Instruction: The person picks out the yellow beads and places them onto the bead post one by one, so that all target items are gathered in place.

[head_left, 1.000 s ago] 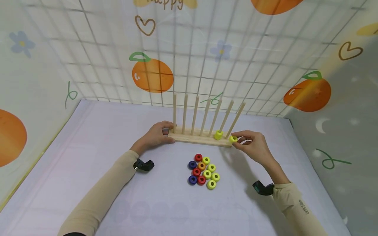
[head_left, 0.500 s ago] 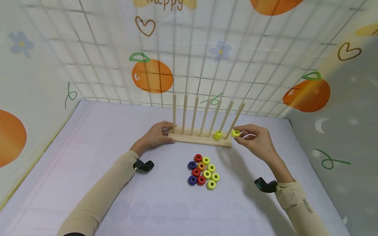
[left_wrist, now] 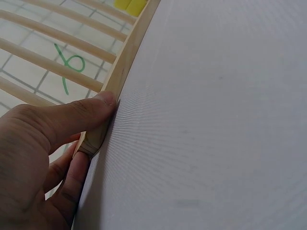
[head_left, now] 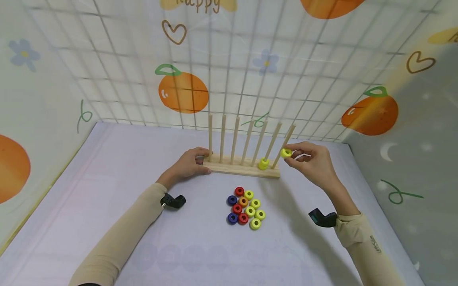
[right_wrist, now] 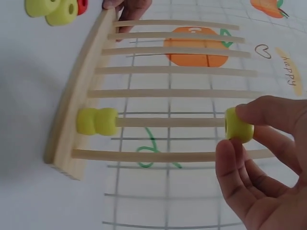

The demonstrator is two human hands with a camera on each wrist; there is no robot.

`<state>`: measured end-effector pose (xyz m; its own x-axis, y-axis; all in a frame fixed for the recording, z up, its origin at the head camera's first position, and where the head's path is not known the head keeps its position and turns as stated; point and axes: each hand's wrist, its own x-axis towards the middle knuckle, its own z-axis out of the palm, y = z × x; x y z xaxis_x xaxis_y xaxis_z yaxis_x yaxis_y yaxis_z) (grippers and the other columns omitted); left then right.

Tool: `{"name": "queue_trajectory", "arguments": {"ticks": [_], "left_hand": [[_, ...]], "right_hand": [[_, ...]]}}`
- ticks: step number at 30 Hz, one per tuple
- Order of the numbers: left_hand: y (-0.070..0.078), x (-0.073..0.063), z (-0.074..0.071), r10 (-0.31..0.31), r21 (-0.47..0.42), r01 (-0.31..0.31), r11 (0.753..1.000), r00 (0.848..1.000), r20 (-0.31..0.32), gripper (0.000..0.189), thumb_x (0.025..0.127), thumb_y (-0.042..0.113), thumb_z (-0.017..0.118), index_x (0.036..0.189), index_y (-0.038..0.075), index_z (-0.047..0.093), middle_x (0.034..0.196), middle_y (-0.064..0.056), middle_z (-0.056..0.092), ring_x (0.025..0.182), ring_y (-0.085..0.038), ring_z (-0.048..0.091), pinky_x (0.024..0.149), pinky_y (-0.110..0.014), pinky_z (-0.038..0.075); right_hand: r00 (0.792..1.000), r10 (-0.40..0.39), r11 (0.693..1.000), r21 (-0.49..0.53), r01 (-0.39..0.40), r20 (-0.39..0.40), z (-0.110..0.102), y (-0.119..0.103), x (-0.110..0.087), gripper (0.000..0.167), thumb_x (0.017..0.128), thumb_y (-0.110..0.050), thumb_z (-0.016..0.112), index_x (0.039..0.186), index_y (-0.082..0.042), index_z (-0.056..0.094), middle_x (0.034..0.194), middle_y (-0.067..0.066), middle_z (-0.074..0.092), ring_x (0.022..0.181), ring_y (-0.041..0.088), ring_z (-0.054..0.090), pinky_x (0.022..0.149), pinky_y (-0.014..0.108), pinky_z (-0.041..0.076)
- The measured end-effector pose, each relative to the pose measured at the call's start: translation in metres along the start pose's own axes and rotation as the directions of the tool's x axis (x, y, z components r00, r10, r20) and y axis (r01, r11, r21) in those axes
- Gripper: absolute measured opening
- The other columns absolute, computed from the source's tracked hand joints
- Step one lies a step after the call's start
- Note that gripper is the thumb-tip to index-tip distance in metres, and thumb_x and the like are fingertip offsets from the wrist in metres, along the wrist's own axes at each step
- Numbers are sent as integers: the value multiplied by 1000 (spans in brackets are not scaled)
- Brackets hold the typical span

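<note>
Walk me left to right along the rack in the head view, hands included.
Left hand, middle peg, stacked yellow beads, held yellow bead, right hand.

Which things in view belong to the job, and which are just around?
In the job:
- pale wooden seven-peg rack, gripped by left hand
- round yellow holed bead, pinched by right hand
- two stacked yellow beads on the rack
- probably the loose red, dark blue, orange and yellow ring-shaped beads

Just around:
- white orange-print backdrop
- black wrist-worn devices

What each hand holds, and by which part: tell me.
The right hand pinches a yellow bead by its outer sides; the left hand grips the rack's base by its left end.
</note>
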<state>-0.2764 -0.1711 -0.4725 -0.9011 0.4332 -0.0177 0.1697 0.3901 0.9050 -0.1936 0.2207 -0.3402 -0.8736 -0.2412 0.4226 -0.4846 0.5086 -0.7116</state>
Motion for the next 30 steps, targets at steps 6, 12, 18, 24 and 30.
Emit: {"name": "queue_trajectory", "arguments": {"ticks": [6, 12, 18, 24, 30], "left_hand": [[-1, 0, -1, 8, 4, -8, 1000, 1000, 2, 75, 79, 10, 86, 143, -2, 49, 147, -11, 45, 127, -35, 54, 97, -36, 52], [0, -1, -1, 5, -3, -5, 1000, 1000, -2, 74, 79, 9, 86, 143, -1, 50, 147, -10, 45, 127, -34, 54, 96, -35, 53], [-1, -1, -1, 12, -15, -12, 1000, 1000, 6, 74, 79, 9, 86, 143, -1, 50, 147, -10, 45, 127, -33, 54, 95, -33, 53], [0, -1, -1, 12, -37, -12, 999, 1000, 12, 75, 79, 7, 85, 144, -1, 48, 147, -13, 45, 127, -34, 54, 93, -33, 54], [-1, 0, -1, 14, -39, -14, 999, 1000, 8, 76, 79, 7, 86, 144, -2, 48, 146, -14, 46, 127, -34, 54, 94, -34, 54]], "right_hand": [[999, -26, 1000, -6, 26, -28, -4, -10, 9, 33, 79, 7, 80, 111, -3, 76, 100, 12, 72, 81, 13, 63, 67, 17, 56], [999, -33, 999, -16, 33, -31, -8, -17, 16, 34, 80, 7, 80, 112, -2, 75, 103, 13, 70, 83, 12, 63, 68, 15, 56], [997, -60, 998, -6, 60, -52, -17, -22, 27, 35, 78, 10, 79, 112, 1, 75, 109, 17, 70, 83, 12, 63, 68, 14, 55], [995, -75, 997, -2, 75, -63, -20, -31, 35, 33, 79, 9, 79, 111, 0, 76, 105, 16, 71, 82, 14, 63, 70, 16, 56], [995, -81, 996, -48, 78, -61, -20, -39, 44, 32, 81, 4, 79, 112, -2, 76, 104, 12, 71, 83, 12, 63, 70, 14, 55]]}}
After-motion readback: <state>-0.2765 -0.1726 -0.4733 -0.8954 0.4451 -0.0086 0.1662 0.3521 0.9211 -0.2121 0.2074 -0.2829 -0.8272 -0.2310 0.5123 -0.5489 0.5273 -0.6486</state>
